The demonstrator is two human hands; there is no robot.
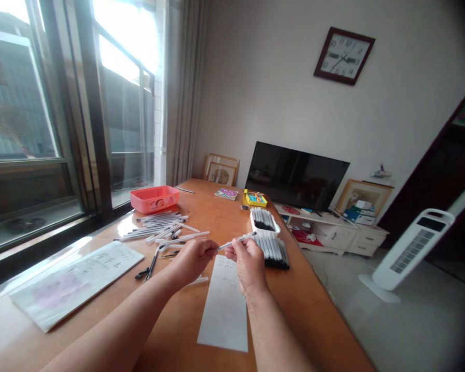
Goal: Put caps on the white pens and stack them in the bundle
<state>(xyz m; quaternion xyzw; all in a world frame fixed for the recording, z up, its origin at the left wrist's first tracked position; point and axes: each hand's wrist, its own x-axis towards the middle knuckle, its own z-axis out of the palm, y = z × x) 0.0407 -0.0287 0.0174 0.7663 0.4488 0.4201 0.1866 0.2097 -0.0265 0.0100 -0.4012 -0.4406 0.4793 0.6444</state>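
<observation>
One pen (238, 240) is pinched at its near end by left hand (194, 260) and right hand (247, 263). It is judged light, stiff and smooth, and best gripped mid-barrel. A paper strip (225, 305) lies beneath the hands.

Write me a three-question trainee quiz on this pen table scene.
1. True or false: the left hand and the right hand both grip one white pen.
2. The pink tray stands: A on the table; B on the floor; C on the TV cabinet.
3. What lies on the table beneath the hands?
Key: 1 true; 2 A; 3 a white paper strip.
</observation>
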